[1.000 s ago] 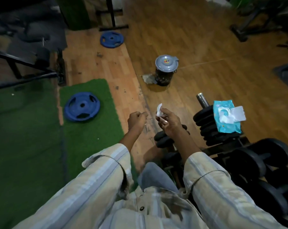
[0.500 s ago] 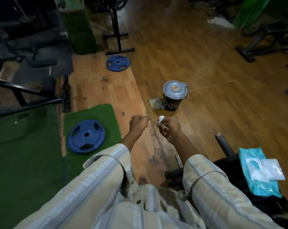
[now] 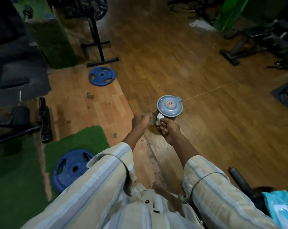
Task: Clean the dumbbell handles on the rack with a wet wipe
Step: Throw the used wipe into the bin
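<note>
A crumpled white wet wipe (image 3: 159, 119) is pinched in my right hand (image 3: 169, 130), held in front of me just short of a grey lidded bin (image 3: 169, 106) on the wooden floor. My left hand (image 3: 140, 120) is closed in a fist beside it, a little to the left; I cannot tell if it holds anything. The teal wet wipe pack (image 3: 279, 206) lies at the bottom right edge on dark weights. A steel bar end (image 3: 237, 176) of the rack sticks up near it. The dumbbells themselves are out of view.
Two blue weight plates lie on the floor, one (image 3: 101, 76) ahead on the wood, one (image 3: 70, 169) on green turf at my left. A black stand (image 3: 98, 43) and bench frames (image 3: 249, 45) sit further back. A dark machine (image 3: 19, 123) is at the left.
The view has tilted up and away from the dumbbell rack, which has dropped out of sight. Both hands have moved forward toward the grey bin, the right still holding the wipe.
</note>
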The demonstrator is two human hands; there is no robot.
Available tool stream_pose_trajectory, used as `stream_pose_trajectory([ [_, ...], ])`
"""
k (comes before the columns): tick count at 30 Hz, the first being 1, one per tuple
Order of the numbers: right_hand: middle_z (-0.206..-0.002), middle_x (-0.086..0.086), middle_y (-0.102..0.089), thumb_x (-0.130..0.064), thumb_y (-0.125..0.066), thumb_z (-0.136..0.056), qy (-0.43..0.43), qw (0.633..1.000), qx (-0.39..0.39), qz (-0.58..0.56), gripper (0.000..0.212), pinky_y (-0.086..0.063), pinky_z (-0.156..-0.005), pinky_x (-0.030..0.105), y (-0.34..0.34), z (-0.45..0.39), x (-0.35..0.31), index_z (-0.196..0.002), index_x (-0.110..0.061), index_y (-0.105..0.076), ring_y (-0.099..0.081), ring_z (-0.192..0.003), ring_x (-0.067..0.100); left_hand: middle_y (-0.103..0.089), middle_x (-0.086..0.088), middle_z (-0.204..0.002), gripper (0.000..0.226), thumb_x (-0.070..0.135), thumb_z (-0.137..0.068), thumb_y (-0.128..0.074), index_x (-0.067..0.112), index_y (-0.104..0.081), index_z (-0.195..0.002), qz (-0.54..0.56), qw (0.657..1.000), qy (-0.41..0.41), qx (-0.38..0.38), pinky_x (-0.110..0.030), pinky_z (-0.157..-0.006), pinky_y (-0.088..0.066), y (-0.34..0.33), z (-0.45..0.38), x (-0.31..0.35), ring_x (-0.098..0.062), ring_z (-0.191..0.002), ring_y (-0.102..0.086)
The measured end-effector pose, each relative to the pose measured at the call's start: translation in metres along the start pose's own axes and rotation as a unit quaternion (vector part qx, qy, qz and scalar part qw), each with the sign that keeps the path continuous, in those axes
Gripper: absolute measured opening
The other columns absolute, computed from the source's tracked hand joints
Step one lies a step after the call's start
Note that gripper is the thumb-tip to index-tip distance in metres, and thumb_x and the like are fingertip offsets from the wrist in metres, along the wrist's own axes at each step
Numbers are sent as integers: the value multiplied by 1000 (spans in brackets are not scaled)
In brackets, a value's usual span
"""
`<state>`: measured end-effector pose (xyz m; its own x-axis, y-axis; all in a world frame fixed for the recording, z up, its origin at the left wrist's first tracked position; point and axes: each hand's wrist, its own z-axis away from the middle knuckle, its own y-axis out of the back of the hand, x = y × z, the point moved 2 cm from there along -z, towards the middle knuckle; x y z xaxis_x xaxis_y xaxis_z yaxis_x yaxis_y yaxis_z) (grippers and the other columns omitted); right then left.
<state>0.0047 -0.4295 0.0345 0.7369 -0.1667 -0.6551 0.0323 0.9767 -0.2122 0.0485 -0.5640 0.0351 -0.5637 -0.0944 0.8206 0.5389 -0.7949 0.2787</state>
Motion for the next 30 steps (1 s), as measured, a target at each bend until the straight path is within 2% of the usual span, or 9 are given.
stream_pose_trajectory([
  [2,-60,9,-66,-2,-67,-86,3,1000,18,-7,7,-52,-56,26,-25,-18,-17,-93,-1,-68,-43,-54,20,-63,-5,-59,29,31,-80,-72,13,-64,-58,-4,1000,-2,-9,-32,-61,-43,5,-33,20,-23,-57,-53],
  [6,-78,15,-58,-4,-74,-86,11,999,39,-24,7,-54,-48,23,-69,-52,-49,-91,-3,-70,-39,-60,23,-61,-6,-60,30,30,-82,-71,12,-60,-61,-20,999,-9,-33,-33,-61,-42,9,-97,53,-24,-57,-49],
  [11,-97,28,-64,7,-72,-80,12,996,74,-57,21,-58,-54,27,-94,-96,-75,-101,7,-67,-61,-85,33,-67,-9,-64,26,33,-73,-68,11,-63,-61,-47,997,-10,-57,-34,-61,-43,-10,-158,82,-26,-60,-53],
  [13,-97,28,-69,13,-67,-77,8,993,95,-62,17,-63,-65,35,-98,-116,-90,-91,4,-70,-66,-84,34,-66,-7,-61,26,32,-72,-68,10,-62,-59,-61,995,-12,-75,-33,-59,-43,-25,-179,93,-25,-59,-54],
  [16,-78,19,-68,18,-61,-77,3,992,103,-69,21,-59,-86,42,-103,-156,-112,-74,-2,-67,-65,-78,32,-62,-4,-56,26,29,-74,-68,9,-63,-59,-81,992,-19,-95,-31,-57,-43,-49,-214,112,-24,-55,-53],
  [22,-76,16,-60,22,-51,-82,-3,990,105,-94,27,-59,-65,33,-119,-212,-169,-74,-3,-58,-62,-75,28,-68,-13,-63,30,38,-68,-69,8,-70,-63,-91,992,-2,-86,-33,-60,-44,-78,-271,155,-23,-59,-55],
  [25,-80,15,-59,22,-50,-84,5,991,98,-88,24,-61,-60,28,-124,-235,-200,-81,0,-59,-64,-66,20,-63,-1,-56,28,35,-71,-70,12,-66,-57,-95,993,9,-70,-32,-61,-47,-92,-296,178,-22,-60,-58],
  [28,-80,14,-64,22,-51,-84,-20,987,117,-108,23,-62,-81,37,-124,-260,-215,-81,1,-61,-67,-72,25,-63,-1,-55,28,37,-67,-68,11,-64,-56,-108,990,18,-85,-34,-60,-47,-108,-317,190,-23,-58,-57],
  [30,-86,16,-65,22,-52,-82,-32,986,121,-113,25,-62,-80,40,-125,-273,-225,-81,-1,-61,-67,-83,32,-62,-3,-55,28,37,-65,-67,12,-63,-55,-114,988,26,-99,-33,-59,-45,-116,-328,197,-24,-55,-54],
])
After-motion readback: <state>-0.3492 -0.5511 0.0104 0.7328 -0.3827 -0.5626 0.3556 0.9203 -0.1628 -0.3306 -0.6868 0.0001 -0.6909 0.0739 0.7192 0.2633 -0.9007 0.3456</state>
